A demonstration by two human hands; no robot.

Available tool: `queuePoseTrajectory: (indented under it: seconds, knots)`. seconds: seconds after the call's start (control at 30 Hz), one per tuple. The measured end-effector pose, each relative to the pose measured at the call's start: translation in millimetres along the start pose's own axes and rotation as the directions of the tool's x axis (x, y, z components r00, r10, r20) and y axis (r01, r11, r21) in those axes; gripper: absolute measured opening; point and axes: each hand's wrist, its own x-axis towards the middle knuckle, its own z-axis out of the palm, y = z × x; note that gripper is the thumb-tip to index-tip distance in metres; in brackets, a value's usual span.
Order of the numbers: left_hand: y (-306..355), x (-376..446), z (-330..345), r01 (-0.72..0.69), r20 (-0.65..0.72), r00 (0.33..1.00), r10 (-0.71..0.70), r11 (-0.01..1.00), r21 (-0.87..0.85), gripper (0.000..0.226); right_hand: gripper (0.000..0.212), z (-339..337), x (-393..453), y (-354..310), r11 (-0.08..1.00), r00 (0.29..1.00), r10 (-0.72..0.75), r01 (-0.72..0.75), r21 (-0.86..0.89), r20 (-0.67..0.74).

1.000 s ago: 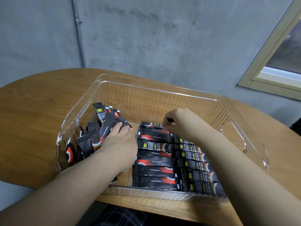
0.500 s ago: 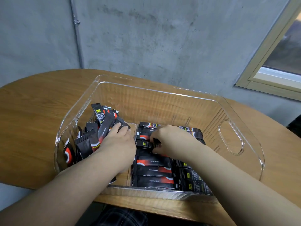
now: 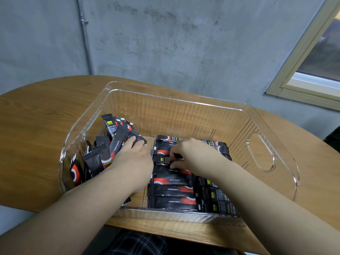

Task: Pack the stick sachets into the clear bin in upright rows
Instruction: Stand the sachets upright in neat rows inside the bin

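Inside the clear bin (image 3: 261, 115), left hand (image 3: 132, 162) steadies loose sachets (image 3: 114, 142), right hand (image 3: 193, 155) apparently pinches one sachet (image 3: 177, 155); far half bare.

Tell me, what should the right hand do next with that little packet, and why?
Probably press the sachet down into the row and let go. The right hand pinches it right over the laid sachets, while the left hand holds back the leaning pile.

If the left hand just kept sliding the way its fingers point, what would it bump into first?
The left hand already touches the leaning sachets at its fingertips, so it would push those first. Beyond them is the clear bin's far wall, though depth is hard to judge.
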Motion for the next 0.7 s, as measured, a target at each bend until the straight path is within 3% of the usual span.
queuePoseTrajectory:
  seconds: [0.23,0.37,0.53,0.7]
  knots:
    - [0,1,0,0.002,0.009,1.000,-0.002,1.000,-0.001,0.051,0.038,-24,-11,-3,0.989,0.985,0.122,-0.111,0.095,-0.124]
    - [0,1,1,0.004,0.010,1.000,-0.004,1.000,0.003,0.052,0.027,-22,-15,-4,0.965,0.984,0.179,-0.171,0.199,-0.023]
    - [0,2,1,0.002,0.010,1.000,-0.002,1.000,0.004,0.051,0.025,-16,-17,-11,0.990,0.995,0.038,-0.050,0.130,0.089]
    - [0,1,2,0.004,-0.005,1.000,-0.004,1.000,0.010,0.049,0.055,-8,-13,-20,0.988,0.993,-0.079,0.067,0.136,0.082]
